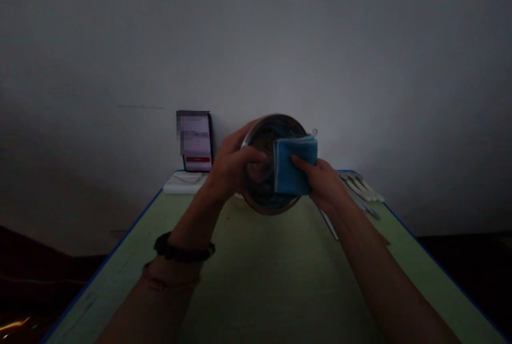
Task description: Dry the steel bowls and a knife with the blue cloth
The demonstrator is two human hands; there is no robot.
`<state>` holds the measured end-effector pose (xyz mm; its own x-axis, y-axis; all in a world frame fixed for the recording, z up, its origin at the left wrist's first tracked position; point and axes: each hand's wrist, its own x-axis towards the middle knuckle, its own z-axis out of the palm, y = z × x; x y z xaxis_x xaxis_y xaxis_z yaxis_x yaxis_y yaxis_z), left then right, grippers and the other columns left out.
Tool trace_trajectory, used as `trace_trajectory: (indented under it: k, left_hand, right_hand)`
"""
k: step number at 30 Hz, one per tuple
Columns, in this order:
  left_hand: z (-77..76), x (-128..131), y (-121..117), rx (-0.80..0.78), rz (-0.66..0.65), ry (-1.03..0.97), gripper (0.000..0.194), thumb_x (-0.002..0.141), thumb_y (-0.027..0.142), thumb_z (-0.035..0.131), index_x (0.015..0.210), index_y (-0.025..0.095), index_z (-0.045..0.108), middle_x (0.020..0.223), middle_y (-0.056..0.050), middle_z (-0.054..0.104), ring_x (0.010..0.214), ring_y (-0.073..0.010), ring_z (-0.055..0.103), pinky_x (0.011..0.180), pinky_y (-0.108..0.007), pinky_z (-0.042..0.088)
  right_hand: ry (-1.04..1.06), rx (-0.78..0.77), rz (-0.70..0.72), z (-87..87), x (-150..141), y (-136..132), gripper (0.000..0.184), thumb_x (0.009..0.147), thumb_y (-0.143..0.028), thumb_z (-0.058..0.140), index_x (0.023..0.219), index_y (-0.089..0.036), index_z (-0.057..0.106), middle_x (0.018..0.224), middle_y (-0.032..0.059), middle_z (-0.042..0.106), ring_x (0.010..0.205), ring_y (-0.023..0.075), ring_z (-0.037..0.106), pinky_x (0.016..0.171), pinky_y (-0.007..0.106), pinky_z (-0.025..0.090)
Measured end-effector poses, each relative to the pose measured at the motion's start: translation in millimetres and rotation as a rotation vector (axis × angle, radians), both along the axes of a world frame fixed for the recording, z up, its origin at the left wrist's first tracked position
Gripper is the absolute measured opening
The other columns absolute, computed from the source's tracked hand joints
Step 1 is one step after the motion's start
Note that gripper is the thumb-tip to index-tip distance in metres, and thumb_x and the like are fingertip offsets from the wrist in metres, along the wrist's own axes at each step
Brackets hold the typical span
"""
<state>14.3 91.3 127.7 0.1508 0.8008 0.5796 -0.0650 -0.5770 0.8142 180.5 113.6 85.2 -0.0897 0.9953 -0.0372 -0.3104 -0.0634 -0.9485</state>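
A round, shiny metal bowl [262, 194] is held up above the table, tilted so that its inside faces me. My left hand [234, 160] grips its left side, the thumb over the rim and the other fingers behind the wall. A folded blue cloth [294, 170] with a pale edge and a small loop is pinched in my right hand [324, 178], thumb on top. The cloth lies over the right part of the bowl's opening; whether it touches the metal I cannot tell. The fingers under the cloth are hidden.
On the green table [256, 274], a phone [198, 144] leans upright at the back left by a white flat object [184, 183]. Several utensils with pale handles [362, 188] lie at the back right. A plain wall [256, 40] rises behind the table.
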Motion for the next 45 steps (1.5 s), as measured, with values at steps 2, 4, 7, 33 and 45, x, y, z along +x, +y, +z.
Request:
trace_trajectory:
  k: [2,4,7,33,45]
  left_hand:
    - [-2.5,6.1,-1.1,0.136,0.096,-0.021,0.053,0.061,0.014,0.050,0.113,0.022,0.057,0.112,0.000,0.061,0.111,-0.0280,0.049,0.095,-0.040,0.039]
    - [-5.2,9.9,-1.1,0.264,0.162,-0.025,0.057,0.061,0.015,0.050,0.118,0.022,0.053,0.122,0.000,0.055,0.116,-0.0268,0.045,0.099,-0.038,0.035]
    - [-8.3,9.6,1.4,0.311,0.167,0.007,0.059,0.063,0.018,0.051,0.122,0.023,0.048,0.130,0.000,0.048,0.119,-0.0262,0.041,0.100,-0.036,0.032]
    - [2.9,26.3,19.5,-0.154,0.083,-0.081,0.032,0.062,0.012,0.054,0.089,0.023,0.068,0.082,0.000,0.070,0.084,-0.0247,0.062,0.072,-0.036,0.050]
    - [-4.2,-5.6,8.0,-0.013,-0.026,-0.256,0.041,0.068,0.018,0.052,0.108,0.020,0.057,0.102,-0.003,0.064,0.100,-0.0237,0.056,0.092,-0.038,0.039]
  right_hand:
    - [0.142,-0.050,-0.002,-0.1,-8.6,-1.8,0.023,0.072,-0.027,0.062,0.091,-0.015,0.061,0.095,0.0078,0.068,0.082,0.0189,0.064,0.078,0.034,0.051]
    - [0.240,-0.089,0.058,-1.2,-16.5,-4.1,0.026,0.075,-0.025,0.059,0.099,-0.015,0.058,0.100,0.0081,0.067,0.087,0.0187,0.063,0.081,0.034,0.050]
    - [0.274,-0.135,0.138,-3.8,-22.5,-6.5,0.027,0.076,-0.021,0.057,0.101,-0.013,0.056,0.099,0.0084,0.067,0.085,0.0175,0.064,0.082,0.034,0.049]
    - [-0.578,0.326,-0.159,8.8,38.7,25.3,0.036,0.069,-0.050,0.057,0.068,-0.015,0.061,0.067,0.0055,0.063,0.062,0.0172,0.056,0.057,0.029,0.042]
    - [-0.006,-0.001,0.096,0.1,-12.9,-2.5,0.029,0.066,-0.030,0.067,0.090,-0.014,0.064,0.091,0.0082,0.069,0.080,0.0196,0.064,0.077,0.035,0.049]
